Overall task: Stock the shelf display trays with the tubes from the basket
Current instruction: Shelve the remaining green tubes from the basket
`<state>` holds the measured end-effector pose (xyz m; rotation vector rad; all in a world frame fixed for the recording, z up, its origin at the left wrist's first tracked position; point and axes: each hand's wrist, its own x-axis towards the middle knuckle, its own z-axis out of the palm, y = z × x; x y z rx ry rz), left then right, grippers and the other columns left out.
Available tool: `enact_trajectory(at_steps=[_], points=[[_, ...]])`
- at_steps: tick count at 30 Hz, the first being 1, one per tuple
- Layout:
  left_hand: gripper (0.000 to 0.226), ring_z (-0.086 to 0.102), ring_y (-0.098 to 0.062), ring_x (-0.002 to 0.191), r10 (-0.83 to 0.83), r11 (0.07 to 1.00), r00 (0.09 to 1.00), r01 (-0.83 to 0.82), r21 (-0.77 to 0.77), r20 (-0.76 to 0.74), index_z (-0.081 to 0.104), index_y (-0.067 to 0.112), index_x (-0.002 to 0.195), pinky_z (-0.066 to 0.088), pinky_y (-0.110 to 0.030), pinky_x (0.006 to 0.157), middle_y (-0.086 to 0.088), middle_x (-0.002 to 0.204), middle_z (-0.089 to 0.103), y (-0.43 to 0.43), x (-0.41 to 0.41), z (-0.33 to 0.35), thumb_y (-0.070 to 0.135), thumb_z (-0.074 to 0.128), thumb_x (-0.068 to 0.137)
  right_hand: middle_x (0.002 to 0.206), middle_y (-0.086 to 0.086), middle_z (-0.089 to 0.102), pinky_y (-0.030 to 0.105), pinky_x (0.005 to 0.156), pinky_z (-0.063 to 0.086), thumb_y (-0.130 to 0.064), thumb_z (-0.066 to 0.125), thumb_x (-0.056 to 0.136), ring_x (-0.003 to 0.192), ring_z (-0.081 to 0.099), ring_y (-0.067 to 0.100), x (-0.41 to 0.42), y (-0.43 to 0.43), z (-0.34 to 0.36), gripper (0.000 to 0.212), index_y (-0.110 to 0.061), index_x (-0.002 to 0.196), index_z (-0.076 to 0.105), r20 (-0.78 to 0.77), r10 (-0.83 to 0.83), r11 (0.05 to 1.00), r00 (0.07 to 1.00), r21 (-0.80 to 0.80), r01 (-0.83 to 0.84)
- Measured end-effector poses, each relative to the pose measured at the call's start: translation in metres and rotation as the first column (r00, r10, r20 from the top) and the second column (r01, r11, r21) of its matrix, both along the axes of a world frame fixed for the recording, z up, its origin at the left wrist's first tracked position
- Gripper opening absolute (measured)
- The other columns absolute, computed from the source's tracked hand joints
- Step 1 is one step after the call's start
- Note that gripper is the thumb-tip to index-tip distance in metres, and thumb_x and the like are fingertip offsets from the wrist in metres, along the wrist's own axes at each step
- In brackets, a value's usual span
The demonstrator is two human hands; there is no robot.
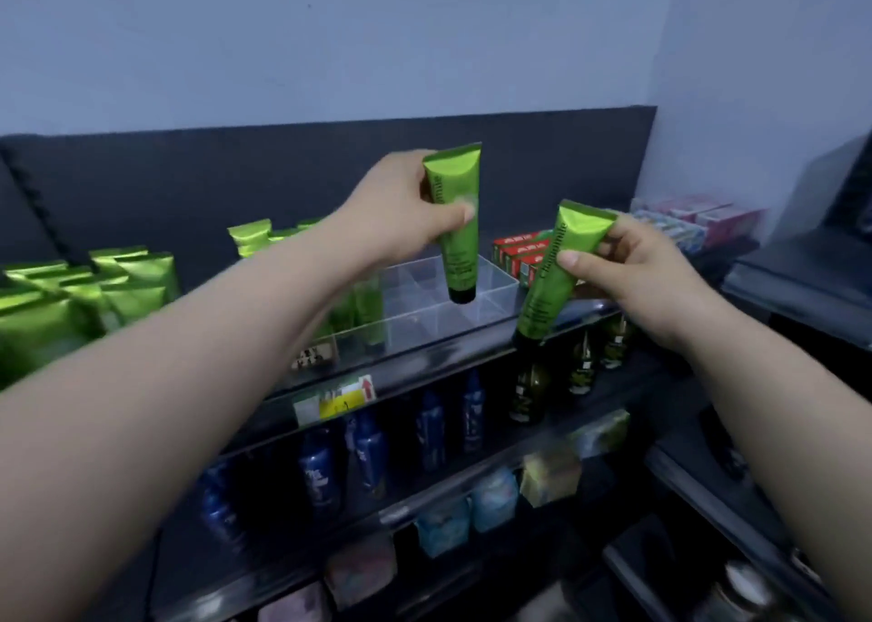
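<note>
Left hand (401, 206) pinches the upright tube (460, 262), right hand (646, 272) the tilted tube (547, 300) at three o'clock, both high up (light, probably squashy).

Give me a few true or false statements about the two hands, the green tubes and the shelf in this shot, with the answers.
1. The left hand holds a green tube, and the right hand holds a second green tube. True.
2. The left hand's tube has its black cap pointing up. False: the cap points down, above the clear tray.
3. Every compartment of the clear tray is filled. False: its right-hand compartments are empty.
4. To the right of the clear tray stand red boxes. True.
5. On a lower shelf stand blue bottles. True.
</note>
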<state>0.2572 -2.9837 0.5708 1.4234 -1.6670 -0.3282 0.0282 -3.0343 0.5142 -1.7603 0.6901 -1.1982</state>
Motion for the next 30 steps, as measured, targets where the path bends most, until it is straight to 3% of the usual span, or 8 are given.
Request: enact_trajectory(at_steps=[3,6,10,14,17,20,24,30], points=[[0.022,0.066,-0.036,0.09,0.059,0.998,0.998,-0.059,-0.013,0.025,0.064,0.004,0.092,0.054,-0.05,0.083,-0.02,0.094,0.068,-0.013,0.023,0.021,0.021,0.07,0.078,0.075,-0.012,0.072,0.021,0.062,0.055,0.002,0.061,0.085,0.072,0.067,0.002,0.033,-0.015,0.021,0.024,-0.021,0.093,0.06,-0.007,0.049,0.998,0.999,-0.038,-0.049],[0.022,0.065,-0.03,0.074,0.106,0.993,0.984,-0.112,0.032,0.14,0.064,0.001,0.088,0.055,-0.046,0.08,-0.017,0.082,0.068,-0.027,0.042,0.028,0.019,0.069,0.077,0.077,-0.012,0.072,0.021,0.064,0.056,0.001,0.062,0.086,0.074,0.068,0.003,0.063,-0.029,0.032,0.024,-0.022,0.095,0.061,-0.037,0.104,0.993,0.994,-0.053,-0.105],[0.014,0.058,-0.021,0.07,0.137,0.979,0.92,-0.182,0.091,0.367,0.066,0.011,0.081,0.044,-0.027,0.061,-0.002,0.071,0.062,-0.042,0.061,0.026,0.024,0.072,0.076,0.073,-0.008,0.07,0.017,0.059,0.052,0.002,0.06,0.088,0.069,0.067,0.004,0.098,-0.043,0.033,0.021,-0.018,0.092,0.059,-0.126,0.177,0.983,0.976,-0.032,-0.182],[0.016,0.056,-0.019,0.076,0.127,0.964,0.844,-0.229,0.135,0.521,0.069,0.015,0.087,0.038,-0.026,0.059,-0.002,0.081,0.064,-0.053,0.073,0.017,0.029,0.069,0.08,0.077,-0.002,0.066,0.021,0.064,0.056,0.001,0.059,0.088,0.069,0.065,0.005,0.123,-0.056,0.023,0.02,-0.018,0.089,0.058,-0.197,0.196,0.978,0.961,-0.031,-0.206],[0.011,0.057,-0.018,0.075,0.099,0.957,0.801,-0.239,0.165,0.59,0.068,0.018,0.083,0.037,-0.023,0.053,0.003,0.075,0.063,-0.058,0.078,0.011,0.029,0.069,0.08,0.079,0.001,0.064,0.025,0.07,0.056,-0.001,0.06,0.089,0.072,0.064,0.007,0.132,-0.065,0.013,0.019,-0.019,0.088,0.059,-0.275,0.209,0.974,0.938,-0.028,-0.225],[0.016,0.057,-0.019,0.075,0.096,0.951,0.756,-0.262,0.165,0.648,0.069,0.015,0.084,0.038,-0.025,0.054,0.001,0.076,0.063,-0.062,0.081,0.007,0.03,0.069,0.08,0.079,-0.001,0.063,0.023,0.072,0.055,-0.003,0.058,0.091,0.073,0.063,0.005,0.135,-0.075,0.003,0.018,-0.021,0.089,0.059,-0.368,0.225,0.969,0.902,-0.01,-0.246],[0.016,0.054,-0.02,0.078,0.057,0.931,0.697,-0.296,0.214,0.715,0.067,0.014,0.087,0.039,-0.027,0.058,0.005,0.073,0.056,-0.067,0.081,0.001,0.03,0.067,0.085,0.084,-0.002,0.065,0.033,0.081,0.053,-0.012,0.052,0.095,0.083,0.065,0.007,0.134,-0.083,-0.008,0.013,-0.024,0.095,0.056,-0.522,0.226,0.971,0.823,0.056,-0.231],[0.009,0.055,-0.016,0.08,0.048,0.924,0.717,-0.297,0.243,0.695,0.067,0.02,0.085,0.04,-0.027,0.066,0.006,0.079,0.061,-0.066,0.078,0.004,0.03,0.067,0.085,0.089,0.001,0.063,0.041,0.088,0.052,-0.016,0.052,0.096,0.088,0.064,0.01,0.13,-0.081,-0.011,0.015,-0.03,0.099,0.055,-0.504,0.203,0.976,0.839,0.039,-0.213]])
